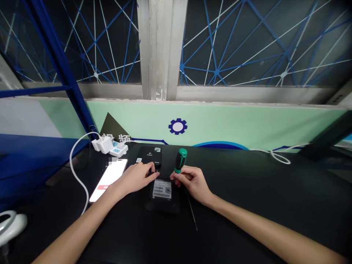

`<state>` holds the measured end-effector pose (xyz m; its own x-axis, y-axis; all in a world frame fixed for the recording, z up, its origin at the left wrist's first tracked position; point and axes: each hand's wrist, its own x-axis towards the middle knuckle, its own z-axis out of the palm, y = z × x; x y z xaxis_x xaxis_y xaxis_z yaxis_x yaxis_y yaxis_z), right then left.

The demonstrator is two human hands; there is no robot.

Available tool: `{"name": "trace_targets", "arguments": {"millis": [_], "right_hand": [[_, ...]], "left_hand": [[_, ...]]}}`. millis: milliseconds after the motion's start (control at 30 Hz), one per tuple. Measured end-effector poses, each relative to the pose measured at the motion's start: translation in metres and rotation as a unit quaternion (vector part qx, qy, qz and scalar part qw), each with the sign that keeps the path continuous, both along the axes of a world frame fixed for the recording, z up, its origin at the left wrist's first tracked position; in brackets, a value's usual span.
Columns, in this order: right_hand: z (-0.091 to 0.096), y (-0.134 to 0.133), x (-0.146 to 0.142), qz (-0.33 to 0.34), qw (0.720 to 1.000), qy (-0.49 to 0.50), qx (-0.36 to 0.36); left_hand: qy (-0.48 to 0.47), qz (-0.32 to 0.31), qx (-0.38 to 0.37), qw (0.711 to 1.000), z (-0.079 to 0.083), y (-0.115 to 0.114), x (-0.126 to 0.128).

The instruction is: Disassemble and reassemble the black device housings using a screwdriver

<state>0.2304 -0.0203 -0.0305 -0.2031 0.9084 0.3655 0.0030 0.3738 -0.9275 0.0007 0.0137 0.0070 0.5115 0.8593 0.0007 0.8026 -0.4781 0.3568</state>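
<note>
Before a mint-green wall (225, 123), the right hand (194, 180) pinched a green-and-black screwdriver (181, 160) above the black tabletop (247, 194); whether the left hand (138, 178) grasped anything was unclear.

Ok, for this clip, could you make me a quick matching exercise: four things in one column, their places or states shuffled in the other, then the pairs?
Things:
1. Screwdriver
2. Phone
3. Large label
4. Gear picture

Places or states:
A. On the green wall
B. Handle up, held in the right hand
C. On the black box nearer the camera
D. Screen lit, on the table

Pairs: 1-B, 2-D, 3-C, 4-A
</note>
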Motion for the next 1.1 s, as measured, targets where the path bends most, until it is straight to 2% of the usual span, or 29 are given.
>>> {"name": "trace_targets", "arguments": {"millis": [333, 667, 1100], "right_hand": [[-0.0020, -0.0016, -0.0009, 0.010, 1.000, -0.013, 0.022], [-0.0021, 0.0015, -0.0041, -0.020, 0.994, 0.070, -0.087], [-0.0044, -0.0005, -0.0020, 0.011, 0.996, 0.050, -0.075]], "left_hand": [[0.011, 0.001, 0.008, 1.000, -0.0004, 0.0003, -0.0010], [0.002, -0.006, 0.009, 1.000, -0.0005, 0.0007, -0.0011], [0.004, -0.001, 0.013, 1.000, -0.0024, 0.0010, -0.0022]]}}
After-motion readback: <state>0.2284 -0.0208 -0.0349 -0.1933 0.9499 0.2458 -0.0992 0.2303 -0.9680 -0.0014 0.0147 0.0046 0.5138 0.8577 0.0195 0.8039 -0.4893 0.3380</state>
